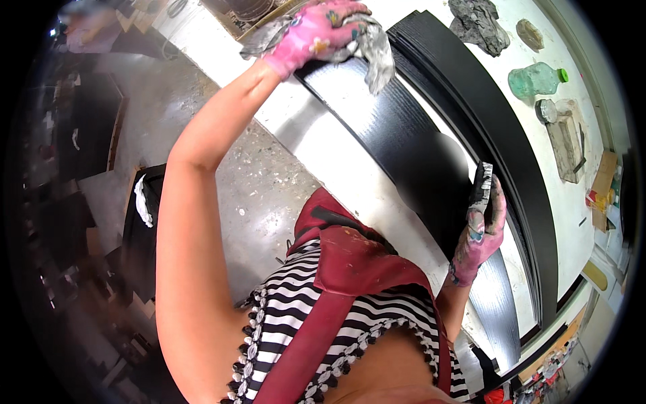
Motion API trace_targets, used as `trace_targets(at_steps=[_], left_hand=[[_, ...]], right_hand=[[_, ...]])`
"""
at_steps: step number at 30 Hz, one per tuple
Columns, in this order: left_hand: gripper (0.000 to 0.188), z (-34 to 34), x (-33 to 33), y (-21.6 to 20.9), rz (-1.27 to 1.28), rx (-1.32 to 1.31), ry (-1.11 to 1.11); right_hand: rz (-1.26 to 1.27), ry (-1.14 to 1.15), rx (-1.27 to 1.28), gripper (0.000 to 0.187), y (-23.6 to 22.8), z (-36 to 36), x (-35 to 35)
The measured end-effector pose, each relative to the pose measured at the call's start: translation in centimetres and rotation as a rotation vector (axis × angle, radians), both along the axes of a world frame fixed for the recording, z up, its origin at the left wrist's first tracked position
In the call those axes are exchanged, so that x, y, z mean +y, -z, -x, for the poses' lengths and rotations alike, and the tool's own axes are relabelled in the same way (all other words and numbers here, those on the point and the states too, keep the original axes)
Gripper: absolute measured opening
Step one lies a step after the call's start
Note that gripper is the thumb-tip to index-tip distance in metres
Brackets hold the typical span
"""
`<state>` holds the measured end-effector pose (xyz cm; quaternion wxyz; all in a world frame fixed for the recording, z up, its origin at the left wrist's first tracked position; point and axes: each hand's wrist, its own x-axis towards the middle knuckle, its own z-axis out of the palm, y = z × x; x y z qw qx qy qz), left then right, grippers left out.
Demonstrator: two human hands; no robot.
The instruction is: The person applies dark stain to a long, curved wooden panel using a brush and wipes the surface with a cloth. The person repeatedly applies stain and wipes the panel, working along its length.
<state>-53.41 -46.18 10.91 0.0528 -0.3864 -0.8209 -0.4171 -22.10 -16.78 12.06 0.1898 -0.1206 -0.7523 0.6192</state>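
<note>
My left hand [316,37], in a pink flowered glove, is closed on a grey, black-stained rag [378,57] and presses it at the far end of a glossy black board [377,111]. The board lies lengthwise across the white table. Farther along it, my right hand [479,246], in a stained pink glove, grips a small black block with a white, marked edge [482,188]. That block stands up between thumb and fingers, beside the board's right edge; its exact kind cannot be made out.
Several black boards [515,158] lie stacked to the right of the worked board. Beyond them on the white table [488,71] are a crumpled dark cloth [479,25], a green bottle [535,81], a small jar [546,111] and a worn wooden tray [565,141]. Concrete floor [252,182] shows at left.
</note>
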Motion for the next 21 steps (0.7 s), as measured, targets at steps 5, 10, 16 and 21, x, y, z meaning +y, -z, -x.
trace_targets(at_steps=[5, 10, 16, 21], left_hand=[[0.038, 3.8, -1.1, 1.4, -0.063, -0.786, -0.095], [0.039, 6.6, -2.9, 0.2, 0.033, -0.48, -0.231], [0.037, 0.0, -1.2, -6.1, -0.596, -0.744, -0.068], [0.044, -14.6, 7.8, -1.0, 0.088, 0.165, 0.231]], right_hand=[[-0.031, -0.015, 0.016, 0.063, 0.2, 0.2, 0.1], [-0.155, -0.073, 0.074, 0.061, 0.0, 0.3, 0.4], [-0.06, -0.01, 0.005, 0.055, -0.5, 0.3, 0.0], [0.029, 0.031, 0.022, 0.057, -0.3, 0.5, -0.3]])
